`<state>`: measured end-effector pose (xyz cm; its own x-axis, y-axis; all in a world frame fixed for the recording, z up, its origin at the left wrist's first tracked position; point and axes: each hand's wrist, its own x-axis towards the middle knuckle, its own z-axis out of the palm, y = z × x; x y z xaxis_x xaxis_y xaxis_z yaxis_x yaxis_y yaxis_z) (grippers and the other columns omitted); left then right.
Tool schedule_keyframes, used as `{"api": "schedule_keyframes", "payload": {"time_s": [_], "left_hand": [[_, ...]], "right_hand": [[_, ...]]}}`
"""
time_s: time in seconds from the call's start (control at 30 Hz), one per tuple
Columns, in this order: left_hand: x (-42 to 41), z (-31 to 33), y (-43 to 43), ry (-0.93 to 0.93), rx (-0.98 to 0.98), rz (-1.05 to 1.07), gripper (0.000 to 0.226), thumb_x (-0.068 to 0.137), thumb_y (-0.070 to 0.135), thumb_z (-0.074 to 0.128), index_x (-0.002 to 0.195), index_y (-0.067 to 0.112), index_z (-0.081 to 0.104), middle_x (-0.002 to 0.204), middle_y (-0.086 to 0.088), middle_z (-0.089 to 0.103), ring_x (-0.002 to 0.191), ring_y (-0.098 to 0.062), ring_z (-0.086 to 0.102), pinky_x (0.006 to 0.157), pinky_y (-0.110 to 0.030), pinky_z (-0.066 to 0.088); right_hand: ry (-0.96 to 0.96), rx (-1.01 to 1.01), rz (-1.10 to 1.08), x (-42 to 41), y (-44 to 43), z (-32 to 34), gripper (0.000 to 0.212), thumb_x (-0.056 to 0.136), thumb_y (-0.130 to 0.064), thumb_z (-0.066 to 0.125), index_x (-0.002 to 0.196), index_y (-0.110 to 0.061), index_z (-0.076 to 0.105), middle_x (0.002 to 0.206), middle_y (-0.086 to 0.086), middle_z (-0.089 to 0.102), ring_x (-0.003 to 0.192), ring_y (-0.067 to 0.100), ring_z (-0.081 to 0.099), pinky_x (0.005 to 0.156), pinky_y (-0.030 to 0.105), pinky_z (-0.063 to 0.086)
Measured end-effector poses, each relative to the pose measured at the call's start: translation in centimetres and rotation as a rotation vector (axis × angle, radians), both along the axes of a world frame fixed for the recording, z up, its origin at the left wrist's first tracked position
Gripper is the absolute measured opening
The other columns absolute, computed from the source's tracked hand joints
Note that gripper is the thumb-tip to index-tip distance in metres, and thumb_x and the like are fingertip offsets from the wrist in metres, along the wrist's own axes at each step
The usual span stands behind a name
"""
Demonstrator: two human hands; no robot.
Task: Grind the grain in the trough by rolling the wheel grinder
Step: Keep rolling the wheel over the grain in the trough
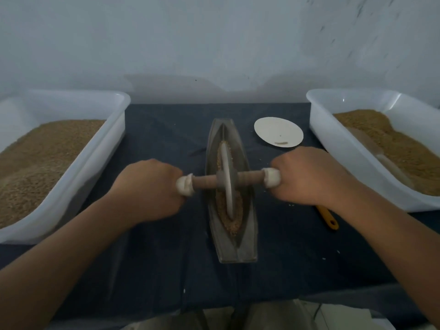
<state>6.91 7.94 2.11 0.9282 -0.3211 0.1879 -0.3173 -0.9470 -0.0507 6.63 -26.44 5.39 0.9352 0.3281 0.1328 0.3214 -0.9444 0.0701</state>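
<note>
The long gray trough (238, 251) lies in the middle of the frame and points from the bottom toward the top. The grain (232, 226) sits in a thin line along its groove. The wheel grinder (226, 177) stands up in that groove, about halfway along the trough. There is grain above it and below it in the frame. The left hand (147, 186) has its fingers curled tight round the white end of the rod at center left. The right hand (307, 177) grips the other white end at center right in the same way.

What could go wrong? If one hand pushes harder than the other, the wheel may lean and climb out of the groove. If the push is too fast, grain may jump over the sides. A few bits already lie on the cloth. The trough looks narrow and nothing holds it down, so a sideways shove may tip or slide it. Rolling too far may run the wheel off one end.

A dark blue cloth (166, 258) covers the table. The left tub (100, 158) is white and full of grain, and the right tub (345, 151) is too. A small white plate (278, 132) lies just above the right hand. A yellow handle (327, 217) pokes out from under the right arm. A plain pale wall (214, 44) fills the top of the frame.
</note>
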Motion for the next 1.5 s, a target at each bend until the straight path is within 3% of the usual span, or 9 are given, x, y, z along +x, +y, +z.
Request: {"api": "schedule_keyframes", "payload": {"time_s": [0.17, 0.33, 0.53, 0.73, 0.97, 1.1, 1.2, 1.33, 1.5], "left_hand": [[6.7, 2.6, -2.7, -0.002, 0.011, 0.114, 0.035, 0.077, 0.058, 0.048, 0.071, 0.025, 0.061, 0.076, 0.007, 0.062, 0.067, -0.023, 0.055, 0.063, -0.033, 0.045], [7.3, 3.8, -3.5, 0.034, 0.025, 0.067, 0.034, 0.081, 0.056, 0.052, 0.068, 0.025, 0.060, 0.073, 0.006, 0.061, 0.068, -0.023, 0.060, 0.064, -0.034, 0.047], [-0.2, 1.7, -0.5, -0.244, 0.089, -0.190, 0.039, 0.077, 0.059, 0.053, 0.054, 0.032, 0.036, 0.044, 0.015, 0.035, 0.037, -0.002, 0.034, 0.043, -0.017, 0.020], [6.7, 3.0, -2.7, -0.037, 0.025, 0.055, 0.035, 0.084, 0.055, 0.053, 0.065, 0.026, 0.056, 0.070, 0.007, 0.060, 0.069, -0.025, 0.063, 0.064, -0.034, 0.051], [5.1, 0.5, -1.8, -0.025, -0.038, 0.063, 0.038, 0.084, 0.057, 0.051, 0.064, 0.025, 0.056, 0.063, 0.008, 0.057, 0.059, -0.017, 0.057, 0.055, -0.030, 0.044], [0.8, -0.9, -0.2, -0.200, -0.025, -0.041, 0.041, 0.078, 0.064, 0.045, 0.055, 0.030, 0.045, 0.047, 0.014, 0.043, 0.041, -0.006, 0.041, 0.045, -0.020, 0.026], [2.7, 0.3, -1.0, -0.148, 0.011, 0.006, 0.042, 0.081, 0.063, 0.046, 0.058, 0.028, 0.053, 0.052, 0.012, 0.049, 0.047, -0.011, 0.049, 0.047, -0.024, 0.035], [8.0, 2.8, -3.2, -0.056, -0.013, 0.095, 0.047, 0.084, 0.067, 0.045, 0.068, 0.025, 0.060, 0.070, 0.007, 0.059, 0.064, -0.020, 0.055, 0.058, -0.031, 0.042], [6.1, 2.9, -2.9, -0.029, 0.038, 0.051, 0.033, 0.084, 0.054, 0.052, 0.067, 0.026, 0.055, 0.071, 0.007, 0.059, 0.064, -0.022, 0.057, 0.061, -0.033, 0.045]], "right_hand": [[-0.152, 0.022, -0.121, 6.3, 1.7, -0.3, 0.035, 0.083, -0.050, 0.051, 0.064, -0.022, 0.054, 0.062, -0.004, 0.055, 0.061, 0.019, 0.055, 0.053, 0.029, 0.039], [-0.110, 0.047, -0.165, 6.4, 1.6, -0.5, 0.031, 0.082, -0.049, 0.055, 0.070, -0.021, 0.058, 0.068, -0.005, 0.057, 0.068, 0.022, 0.059, 0.057, 0.031, 0.044], [0.008, 0.044, -0.033, -1.3, -1.0, -1.7, 0.041, 0.068, -0.067, 0.037, 0.066, -0.031, 0.056, 0.061, -0.010, 0.055, 0.059, 0.009, 0.052, 0.049, 0.027, 0.030], [-0.204, 0.034, -0.138, 5.3, 1.2, -1.6, 0.036, 0.084, -0.054, 0.051, 0.069, -0.022, 0.053, 0.064, -0.005, 0.052, 0.060, 0.022, 0.053, 0.053, 0.029, 0.037], [-0.167, 0.012, -0.062, 5.1, 1.2, -0.2, 0.036, 0.080, -0.055, 0.055, 0.063, -0.023, 0.052, 0.062, -0.006, 0.052, 0.057, 0.015, 0.050, 0.052, 0.030, 0.039], [-0.051, 0.025, -0.002, 0.9, -0.2, -0.7, 0.038, 0.071, -0.064, 0.046, 0.058, -0.028, 0.053, 0.051, -0.010, 0.052, 0.048, 0.007, 0.050, 0.045, 0.027, 0.036], [-0.025, 0.020, -0.049, 2.2, 0.0, -1.2, 0.037, 0.075, -0.063, 0.049, 0.063, -0.028, 0.055, 0.058, -0.009, 0.055, 0.057, 0.011, 0.055, 0.050, 0.029, 0.036], [-0.251, 0.067, -0.130, 6.4, 1.5, -1.3, 0.033, 0.085, -0.048, 0.053, 0.071, -0.018, 0.051, 0.066, -0.004, 0.051, 0.065, 0.026, 0.055, 0.057, 0.033, 0.044], [-0.107, 0.038, -0.129, 5.8, 1.3, -0.6, 0.030, 0.085, -0.050, 0.054, 0.076, -0.022, 0.059, 0.075, -0.004, 0.061, 0.076, 0.026, 0.062, 0.063, 0.035, 0.050]]}}
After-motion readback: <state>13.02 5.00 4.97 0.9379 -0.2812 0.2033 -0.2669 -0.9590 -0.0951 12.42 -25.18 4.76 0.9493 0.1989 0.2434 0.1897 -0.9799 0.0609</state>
